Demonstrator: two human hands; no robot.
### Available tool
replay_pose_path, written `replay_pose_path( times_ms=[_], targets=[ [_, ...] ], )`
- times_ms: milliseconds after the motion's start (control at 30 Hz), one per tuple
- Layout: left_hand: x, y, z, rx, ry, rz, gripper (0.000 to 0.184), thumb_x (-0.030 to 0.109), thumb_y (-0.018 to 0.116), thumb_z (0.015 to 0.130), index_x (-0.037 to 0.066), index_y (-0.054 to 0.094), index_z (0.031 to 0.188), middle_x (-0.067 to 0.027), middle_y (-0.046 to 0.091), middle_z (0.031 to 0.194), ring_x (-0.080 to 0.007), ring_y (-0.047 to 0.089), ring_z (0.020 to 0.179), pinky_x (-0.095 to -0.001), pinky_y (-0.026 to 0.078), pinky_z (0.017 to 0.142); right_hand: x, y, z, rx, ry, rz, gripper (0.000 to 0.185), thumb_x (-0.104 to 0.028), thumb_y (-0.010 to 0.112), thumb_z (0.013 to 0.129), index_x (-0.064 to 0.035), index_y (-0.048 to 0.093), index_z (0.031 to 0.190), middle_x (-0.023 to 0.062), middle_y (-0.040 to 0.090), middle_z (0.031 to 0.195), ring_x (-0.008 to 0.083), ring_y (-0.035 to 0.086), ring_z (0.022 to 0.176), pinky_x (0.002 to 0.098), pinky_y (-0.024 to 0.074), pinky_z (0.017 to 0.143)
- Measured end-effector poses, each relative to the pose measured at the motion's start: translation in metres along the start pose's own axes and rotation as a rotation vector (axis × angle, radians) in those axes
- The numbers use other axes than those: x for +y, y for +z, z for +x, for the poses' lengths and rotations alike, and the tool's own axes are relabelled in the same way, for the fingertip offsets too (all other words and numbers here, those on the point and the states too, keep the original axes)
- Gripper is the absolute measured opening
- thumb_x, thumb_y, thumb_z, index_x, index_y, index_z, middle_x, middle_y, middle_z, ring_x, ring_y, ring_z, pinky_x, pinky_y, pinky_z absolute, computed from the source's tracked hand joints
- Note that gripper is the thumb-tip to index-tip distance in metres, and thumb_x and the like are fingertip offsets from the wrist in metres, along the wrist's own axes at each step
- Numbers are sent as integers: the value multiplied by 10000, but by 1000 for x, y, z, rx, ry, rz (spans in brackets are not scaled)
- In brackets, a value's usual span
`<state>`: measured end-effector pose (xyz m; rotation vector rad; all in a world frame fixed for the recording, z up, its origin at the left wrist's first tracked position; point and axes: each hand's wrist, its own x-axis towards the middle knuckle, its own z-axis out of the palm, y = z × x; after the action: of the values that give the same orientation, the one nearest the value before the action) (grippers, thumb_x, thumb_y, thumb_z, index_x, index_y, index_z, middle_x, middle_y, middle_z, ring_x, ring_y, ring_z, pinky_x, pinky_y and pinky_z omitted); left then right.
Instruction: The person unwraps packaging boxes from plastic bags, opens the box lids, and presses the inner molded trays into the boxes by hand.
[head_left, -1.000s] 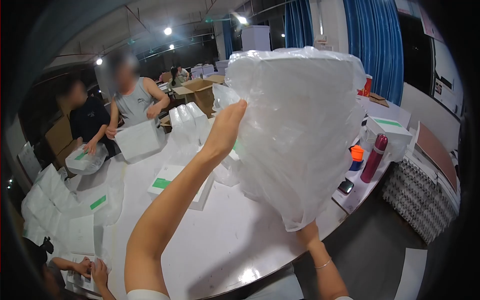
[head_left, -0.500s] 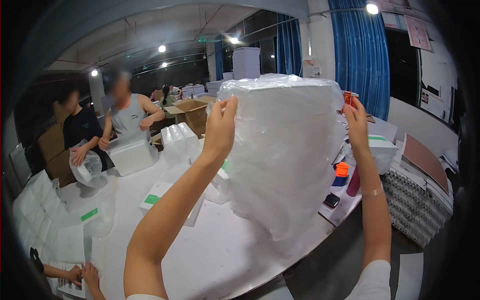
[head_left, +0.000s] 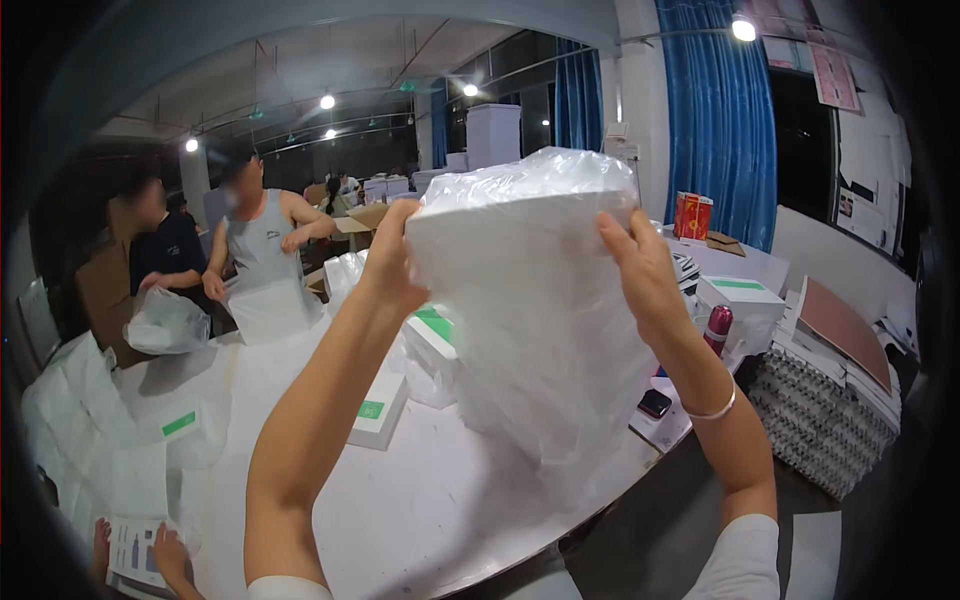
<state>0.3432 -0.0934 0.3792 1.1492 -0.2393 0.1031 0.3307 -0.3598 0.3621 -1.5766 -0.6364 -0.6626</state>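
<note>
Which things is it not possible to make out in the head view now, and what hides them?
All in the head view:
- Contents of the plastic bag: behind cloudy, folded film.
- Base of the magenta bottle: behind the right forearm.
- Body of the lower-left person: cut off by the dark edge.
- Print on the green label: too small.

A device (head_left: 655,403) lies before and left of the bottle (head_left: 718,328); right of the bottle, a stack (head_left: 822,410) stands beside the desk (head_left: 400,530).
</note>
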Motion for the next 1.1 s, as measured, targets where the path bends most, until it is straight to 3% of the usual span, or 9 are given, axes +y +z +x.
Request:
replay_pose_path(
  times_ms=[67, 133, 267, 533, 633, 700, 833, 1000, 1100],
  targets=[
    [-28, -35, -26, -187, 93, -96, 555, 393, 539, 864, 41, 548, 1294, -120, 585, 1295, -270, 558, 1170, -466, 453, 991, -14, 6, -14, -6, -81, 154, 537, -390, 565, 961, -1, 504, 1327, 125, 558, 1254, 227, 514, 1200, 364, 360, 1051],
    [-61, -35, -87, -135, 126, -272, 556, 282, 584, 876, 44, 461, 1364, -113, 583, 1278, -255, 568, 1180, -437, 467, 1000, -20, 16, -34, -6, -156, 270, 547, -305, 592, 956, -8, 444, 1392, 127, 505, 1333, 235, 495, 1233, 353, 356, 1063],
    [-130, -61, -175, -102, 216, -456, 700, 168, 643, 838, 33, 335, 1451, -126, 502, 1380, -273, 499, 1271, -419, 428, 1047, -15, 45, -92, -8, 0, 541, 649, -105, 634, 907, -11, 304, 1458, 119, 449, 1387, 218, 460, 1263, 341, 353, 1069],
    [-230, -114, -280, 361, 179, 140, 685, 162, 692, 851, 20, 357, 1430, -126, 511, 1326, -245, 483, 1247, -393, 384, 1066, 69, 134, -172, -78, 441, 621, 589, -115, 728, 826, 5, 471, 1342, 111, 539, 1291, 232, 504, 1202, 364, 374, 1052],
    [-288, -200, -329, 529, -159, 657, 587, 199, 677, 855, 56, 432, 1369, -93, 564, 1256, -247, 533, 1186, -404, 402, 1041, 83, 153, -182, -131, 418, 609, 520, -92, 740, 805, -1, 520, 1267, 113, 566, 1223, 229, 532, 1137, 360, 406, 1000],
    [-258, -191, -340, 1014, 215, -29, 489, 325, 598, 926, 87, 484, 1338, -68, 572, 1222, -221, 520, 1166, -394, 398, 1005, 76, 163, -190, -165, 331, 609, 402, -80, 757, 774, -11, 590, 1133, 123, 576, 1174, 219, 537, 1101, 346, 415, 961],
    [-235, -227, -413, 1526, 259, 174, 482, 440, 521, 966, 112, 521, 1319, -63, 573, 1206, -169, 505, 1095, -370, 382, 929, 136, 156, -221, -333, -12, 294, 296, -115, 785, 701, -42, 604, 923, 152, 578, 1123, 254, 554, 1066, 366, 413, 942],
    [-184, -226, -388, 1186, 179, 469, 557, 383, 528, 978, 15, 456, 1390, -133, 527, 1347, -213, 461, 1242, -368, 339, 1057, 138, 133, -229, -448, 5, 270, 241, -145, 768, 711, -38, 596, 841, 162, 588, 1074, 282, 555, 1069, 388, 408, 948],
    [-157, -235, -331, 921, 349, 515, 597, 311, 582, 958, -43, 418, 1411, -164, 515, 1358, -227, 463, 1293, -348, 348, 1085, 137, 130, -224, -374, 27, 329, 202, -151, 732, 791, -27, 599, 879, 132, 611, 1029, 244, 568, 1041, 348, 413, 942]
  ],
)
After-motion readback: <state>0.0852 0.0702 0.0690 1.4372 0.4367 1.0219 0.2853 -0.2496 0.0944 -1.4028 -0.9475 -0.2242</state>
